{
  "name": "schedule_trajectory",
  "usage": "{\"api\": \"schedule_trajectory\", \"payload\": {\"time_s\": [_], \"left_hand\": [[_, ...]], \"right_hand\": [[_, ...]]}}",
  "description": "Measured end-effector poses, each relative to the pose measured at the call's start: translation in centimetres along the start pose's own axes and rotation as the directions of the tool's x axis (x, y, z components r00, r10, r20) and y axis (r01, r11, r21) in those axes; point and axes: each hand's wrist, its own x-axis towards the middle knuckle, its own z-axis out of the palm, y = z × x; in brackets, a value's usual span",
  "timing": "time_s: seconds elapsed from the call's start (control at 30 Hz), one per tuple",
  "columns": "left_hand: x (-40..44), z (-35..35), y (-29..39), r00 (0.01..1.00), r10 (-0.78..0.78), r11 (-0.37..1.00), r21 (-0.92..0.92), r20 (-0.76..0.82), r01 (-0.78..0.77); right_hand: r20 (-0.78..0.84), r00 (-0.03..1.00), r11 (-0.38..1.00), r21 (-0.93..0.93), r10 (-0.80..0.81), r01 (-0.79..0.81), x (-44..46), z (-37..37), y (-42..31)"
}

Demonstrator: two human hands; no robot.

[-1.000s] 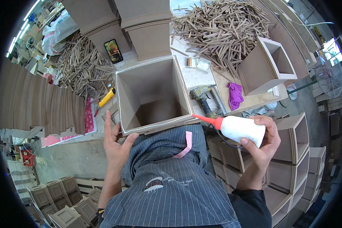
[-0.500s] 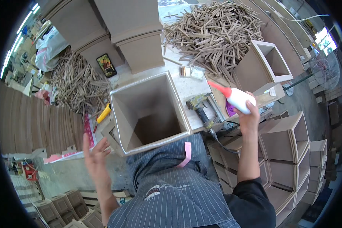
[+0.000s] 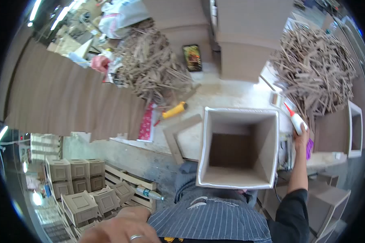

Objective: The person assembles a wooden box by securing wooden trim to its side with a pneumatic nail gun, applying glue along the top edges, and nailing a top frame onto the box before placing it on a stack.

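Observation:
In my right hand is a white squeeze bottle with a red nozzle, tilted up to the left, over the table right of the box. A brown open-topped box stands in front of my apron, with a white bead of what looks like glue along its rim. Low and close to the camera, my left hand wears a ring. Its fingers are blurred and partly cut off, and nothing is visibly held. Left of the box lies a flat brown frame.
A yellow-handled tool and a phone lie on the table. Wood strips form a left pile and a right pile. Stacked panels stand at the left. A nail gun sits right of the box. Finished boxes stand lower left.
The view has swung left. My left hand has gone from beside the box to low near the camera. My right hand has lowered the bottle toward the table, still holding it.

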Motion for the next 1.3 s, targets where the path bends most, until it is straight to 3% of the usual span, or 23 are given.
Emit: {"api": "schedule_trajectory", "payload": {"time_s": [0.03, 0.1, 0.13, 0.17, 0.2, 0.23, 0.27, 0.33, 0.37, 0.4, 0.43, 0.47, 0.5, 0.53, 0.7, 0.8, 0.87, 0.97, 1.03, 1.07, 1.1, 1.17, 1.3], "left_hand": [[0.2, -0.1, -0.2, 1.000, 0.029, 0.999, 0.022, 0.011, -0.029], [-0.1, -0.8, 2.7, 0.996, -0.080, 0.937, 0.344, 0.042, 0.061], [-1.2, -0.6, 4.5, 0.998, 0.041, 0.566, 0.824, -0.044, 0.013], [0.0, 0.1, 6.4, 0.991, 0.130, 0.143, 0.989, 0.010, -0.029], [1.2, 0.7, 8.3, 0.974, 0.218, -0.472, 0.880, 0.065, 0.047], [2.5, 1.2, 10.2, 0.946, 0.303, -0.792, 0.584, 0.118, 0.181], [4.4, 1.0, 13.8, 0.957, 0.190, -0.965, 0.221, 0.221, 0.141], [8.5, -0.5, 21.9, 0.924, 0.053, -0.999, 0.016, 0.378, 0.051], [10.5, -1.0, 25.8, 0.941, 0.084, -0.985, -0.115, 0.328, 0.128], [11.7, -2.4, 30.2, 0.954, 0.060, -0.926, -0.340, 0.294, 0.163], [12.1, -4.2, 33.6, 0.964, 0.233, -0.881, -0.393, 0.127, 0.265], [12.4, -5.4, 36.0, 0.913, 0.407, -0.820, -0.456, -0.039, 0.346], [13.3, -5.6, 37.1, 0.766, 0.545, -0.837, -0.267, -0.341, 0.477], [13.7, -5.4, 37.5, 0.557, 0.542, -0.769, -0.105, -0.629, 0.630], [12.5, -6.3, 36.9, 0.598, 0.551, -0.698, 0.070, -0.582, 0.712], [12.4, -7.0, 37.4, 0.691, 0.552, -0.779, 0.007, -0.468, 0.627], [12.4, -7.4, 37.7, 0.760, 0.533, -0.844, -0.169, -0.372, 0.510], [12.2, -7.2, 36.9, 0.802, 0.521, -0.851, -0.108, -0.293, 0.513], [12.2, -6.4, 35.7, 0.809, 0.525, -0.850, -0.108, -0.264, 0.516], [12.3, -5.7, 35.2, 0.833, 0.476, -0.879, -0.106, -0.281, 0.466], [12.4, -5.3, 34.5, 0.841, 0.467, -0.883, -0.095, -0.274, 0.460], [12.2, -4.9, 32.5, 0.976, 0.184, -0.982, 0.009, -0.118, 0.186], [10.9, -1.0, 19.7, 0.968, -0.251, -0.965, 0.069, 0.027, -0.252]], "right_hand": [[-0.006, 1.000, 0.989, -0.149, -0.001, 0.000, 0.3, -0.8, -0.1], [0.037, 0.999, 0.851, -0.523, -0.038, 0.052, 3.9, -2.7, 1.5], [0.136, 0.962, 0.807, -0.524, -0.235, 0.272, 4.7, -2.9, 2.8], [0.141, 0.928, 0.761, -0.536, -0.345, 0.365, 5.3, -3.0, 3.5], [0.111, 0.906, 0.635, -0.678, -0.409, 0.370, 5.6, -3.2, 3.7], [0.170, 0.904, 0.638, -0.658, -0.391, 0.400, 4.5, -2.8, 2.6], [0.138, 0.874, 0.590, -0.687, -0.465, 0.423, 4.4, -2.9, 3.2], [0.090, 0.834, 0.506, -0.758, -0.544, 0.411, 2.9, -2.5, 2.1], [0.075, 0.832, 0.468, -0.797, -0.550, 0.381, 0.4, -2.2, 0.6], [0.079, 0.813, 0.528, -0.723, -0.577, 0.445, -0.4, -2.7, 0.6], [0.081, 0.792, 0.577, -0.641, -0.605, 0.506, -1.0, -3.2, 0.4], [0.092, 0.771, 0.528, -0.676, -0.630, 0.513, -2.3, -3.3, -0.7], [0.107, 0.782, 0.571, -0.624, -0.614, 0.534, -3.3, -3.9, -1.1], [0.118, 0.794, 0.615, -0.568, -0.596, 0.547, -4.6, -4.3, -1.3], [0.088, 0.733, 0.588, -0.537, -0.674, 0.605, -9.1, -8.0, -3.9], [0.087, 0.773, 0.683, -0.413, -0.629, 0.602, -9.4, -10.0, -4.1], [0.081, 0.749, 0.663, -0.411, -0.657, 0.626, -9.7, -10.2, -4.1], [0.122, 0.813, 0.739, -0.357, -0.569, 0.571, -10.3, -10.1, -3.8], [0.161, 0.892, 0.798, -0.401, -0.422, 0.450, -10.5, -9.4, -3.6], [0.165, 0.797, 0.738, -0.308, -0.581, 0.601, -10.8, -8.6, -2.9], [0.149, 0.799, 0.741, -0.308, -0.582, 0.597, -11.5, -8.1, -3.4], [0.171, 0.748, 0.667, -0.357, -0.642, 0.654, -13.1, -6.1, -6.4], [0.226, 0.635, 0.639, -0.065, -0.739, 0.766, -27.1, 4.8, -18.7]]}}
